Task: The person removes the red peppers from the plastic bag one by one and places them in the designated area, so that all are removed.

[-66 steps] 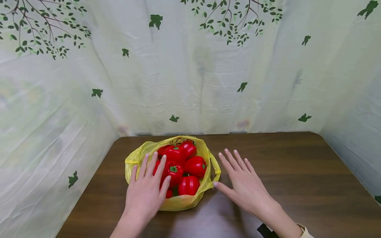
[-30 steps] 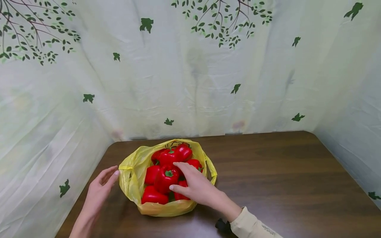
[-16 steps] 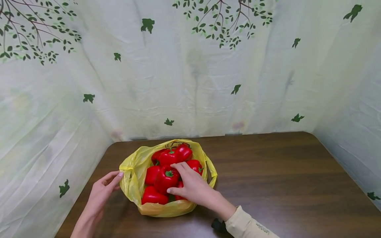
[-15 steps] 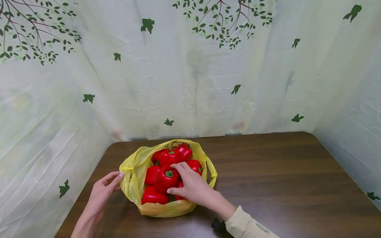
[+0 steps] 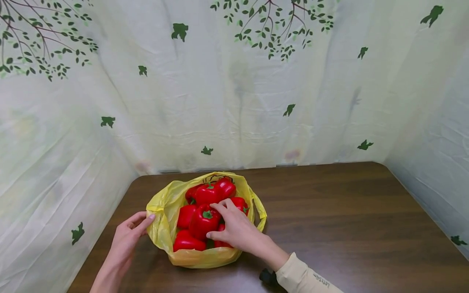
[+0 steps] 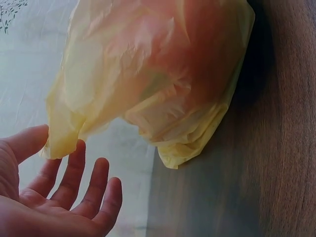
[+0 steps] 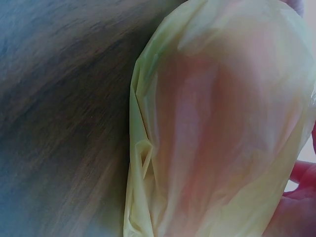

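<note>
A yellow plastic bag (image 5: 205,259) stands on the table with its mouth wide, holding several red bell peppers. At its left rim my left hand (image 5: 124,240) pinches the bag's edge; in the left wrist view the thumb and fingertips lie on either side of the yellow film (image 6: 64,128). My right hand (image 5: 242,230) reaches over the bag's right side, thumb and fingers curved round the upright red bell pepper (image 5: 203,221) in the middle, its green stem facing up. In the right wrist view the bag's wall (image 7: 212,123) hides most of that hand.
Other bell peppers lie around it, one at the front left (image 5: 188,241) and one at the back (image 5: 207,194). The brown wooden table (image 5: 348,219) stretches to the right. A pale leaf-printed curtain (image 5: 234,101) hangs behind and along both sides.
Both hands hovered open, the left over the peppers and the right beside the bag. Since then the left has gone to the bag's left rim and pinched it; the right has settled on the middle pepper.
</note>
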{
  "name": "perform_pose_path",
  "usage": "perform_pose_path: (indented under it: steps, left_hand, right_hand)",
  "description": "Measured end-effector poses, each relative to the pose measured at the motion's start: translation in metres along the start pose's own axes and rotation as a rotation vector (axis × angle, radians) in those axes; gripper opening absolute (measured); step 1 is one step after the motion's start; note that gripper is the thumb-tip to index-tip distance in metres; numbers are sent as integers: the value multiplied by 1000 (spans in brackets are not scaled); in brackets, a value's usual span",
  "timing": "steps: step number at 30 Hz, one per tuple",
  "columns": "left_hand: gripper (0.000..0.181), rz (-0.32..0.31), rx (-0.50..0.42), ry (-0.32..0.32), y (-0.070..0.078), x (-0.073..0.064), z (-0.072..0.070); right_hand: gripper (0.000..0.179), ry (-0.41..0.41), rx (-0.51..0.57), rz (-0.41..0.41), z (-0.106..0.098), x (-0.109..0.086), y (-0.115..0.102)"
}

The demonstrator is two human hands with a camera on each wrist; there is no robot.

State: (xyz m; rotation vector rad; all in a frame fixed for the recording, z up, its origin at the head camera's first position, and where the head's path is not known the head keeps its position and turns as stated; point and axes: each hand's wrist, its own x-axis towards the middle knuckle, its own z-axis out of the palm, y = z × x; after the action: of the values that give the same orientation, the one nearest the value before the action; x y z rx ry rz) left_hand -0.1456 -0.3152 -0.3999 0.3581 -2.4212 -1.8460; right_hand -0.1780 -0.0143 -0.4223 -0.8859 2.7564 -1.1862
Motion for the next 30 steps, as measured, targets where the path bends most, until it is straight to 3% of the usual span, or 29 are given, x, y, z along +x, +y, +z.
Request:
perform_pose_path:
  steps: [16, 23, 30]
  left_hand:
    - [33, -38, -1, -10, 2, -2, 1]
    - [35, -29, -4, -2, 3, -4, 0]
    - [30, -35, -13, 4, 2, -4, -1]
  right_hand:
    - [70, 26, 49, 97, 9, -2, -2]
    - [64, 64, 68, 67, 9, -1, 2]
    - [59, 50, 112, 74, 8, 0, 2]
